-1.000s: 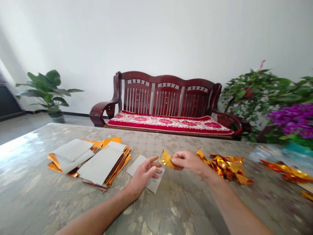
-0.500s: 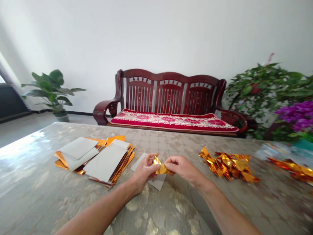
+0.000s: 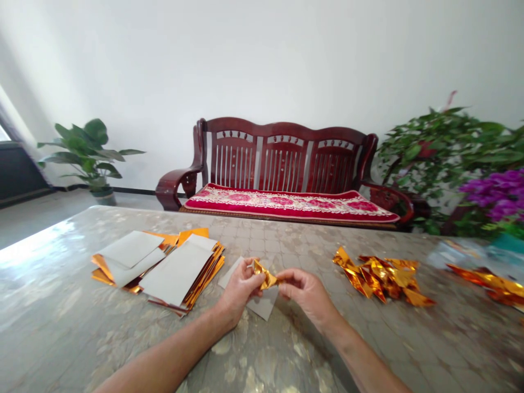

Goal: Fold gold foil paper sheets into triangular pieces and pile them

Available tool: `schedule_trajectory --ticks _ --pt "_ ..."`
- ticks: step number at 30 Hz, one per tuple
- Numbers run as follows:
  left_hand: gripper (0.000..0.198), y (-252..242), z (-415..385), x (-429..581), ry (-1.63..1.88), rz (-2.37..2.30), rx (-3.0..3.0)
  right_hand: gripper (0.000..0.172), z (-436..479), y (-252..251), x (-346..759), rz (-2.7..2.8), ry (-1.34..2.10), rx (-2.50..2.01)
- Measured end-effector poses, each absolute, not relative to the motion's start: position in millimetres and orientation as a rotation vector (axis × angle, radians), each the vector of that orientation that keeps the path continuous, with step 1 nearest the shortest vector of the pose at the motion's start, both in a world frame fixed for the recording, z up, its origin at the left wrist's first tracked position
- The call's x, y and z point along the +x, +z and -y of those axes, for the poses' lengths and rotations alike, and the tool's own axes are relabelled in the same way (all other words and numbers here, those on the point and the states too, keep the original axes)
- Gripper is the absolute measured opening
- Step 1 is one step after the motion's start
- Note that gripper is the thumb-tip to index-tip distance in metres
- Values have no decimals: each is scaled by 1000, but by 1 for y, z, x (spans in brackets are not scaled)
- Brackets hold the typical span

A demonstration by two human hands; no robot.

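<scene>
Between my two hands, just above the table, is a small folded piece of gold foil paper. My left hand grips its left side between thumb and fingers. At the opposite end, the fingertips of my right hand pinch a corner of it. A pale grey sheet lies flat on the table below, partly covered by my left hand. To the left lies a stack of foil sheets, most with the grey side up and orange-gold edges showing. On the right sits a pile of folded gold foil pieces.
The patterned table spreads across the foreground. At its right edge are more gold foil and clear plastic bags. Beyond stand a dark red wooden bench, a potted plant and purple flowers.
My right hand has shifted slightly right and down, its fingertips now at the foil's outer right tip. The folded foil has turned a little in my left hand.
</scene>
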State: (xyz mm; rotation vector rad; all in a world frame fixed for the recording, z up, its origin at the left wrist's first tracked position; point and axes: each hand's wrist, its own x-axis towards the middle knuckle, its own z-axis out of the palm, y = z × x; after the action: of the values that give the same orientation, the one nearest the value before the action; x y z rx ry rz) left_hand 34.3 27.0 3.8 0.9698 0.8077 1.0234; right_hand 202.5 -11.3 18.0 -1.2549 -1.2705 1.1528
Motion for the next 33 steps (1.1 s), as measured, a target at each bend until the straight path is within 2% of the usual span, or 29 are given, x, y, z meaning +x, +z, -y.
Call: schedule_trajectory --ticks 4,9,13,18,27,33 --pt "55 2 -28 37 1052 -846 1048 27 14 18 199 1238 1109 -1268" --pt "58 -3 -31 37 1123 -857 1189 22 14 13 199 1235 1006 -1300" --pt "47 -9 -31 32 1169 -769 1231 18 13 13 202 1218 976 -1320" --pt "49 -15 -36 29 1158 -702 1185 21 13 13 207 1219 990 -1318" --pt "32 -3 -39 29 1141 -870 1213 20 11 8 211 1314 969 -1325" --pt "31 -7 -41 29 1098 -936 1257 19 9 3 214 1353 896 -1347"
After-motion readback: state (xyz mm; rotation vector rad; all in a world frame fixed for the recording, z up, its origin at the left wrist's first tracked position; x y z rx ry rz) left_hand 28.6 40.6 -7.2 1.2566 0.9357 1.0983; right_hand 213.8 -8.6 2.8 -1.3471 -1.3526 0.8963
